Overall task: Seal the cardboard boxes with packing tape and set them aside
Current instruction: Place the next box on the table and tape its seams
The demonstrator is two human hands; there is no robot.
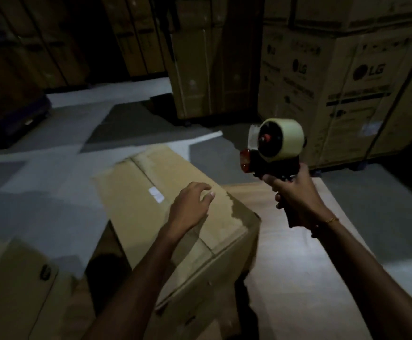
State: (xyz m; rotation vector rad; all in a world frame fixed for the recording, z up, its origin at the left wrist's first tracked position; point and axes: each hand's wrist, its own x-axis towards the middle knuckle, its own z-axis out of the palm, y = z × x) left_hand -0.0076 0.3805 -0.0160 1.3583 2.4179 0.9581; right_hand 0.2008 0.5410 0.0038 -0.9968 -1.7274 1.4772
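Cardboard box (151,192) under left hand (190,204); right hand (295,192) grips one tape dispenser (273,148).

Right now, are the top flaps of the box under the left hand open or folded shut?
Shut: the box flaps lie flat, meeting along a centre seam under the left hand.

Grey patchwork floor (53,182), carrying a brown cardboard box (165,197), a flat cardboard sheet (305,261), stacked LG cartons (347,94).

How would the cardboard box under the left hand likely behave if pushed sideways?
The cardboard box looks broad and low, so it would probably slide rather than tip. Its top flaps, meeting at a taped seam, may flex under the left hand. Weight cannot be judged.
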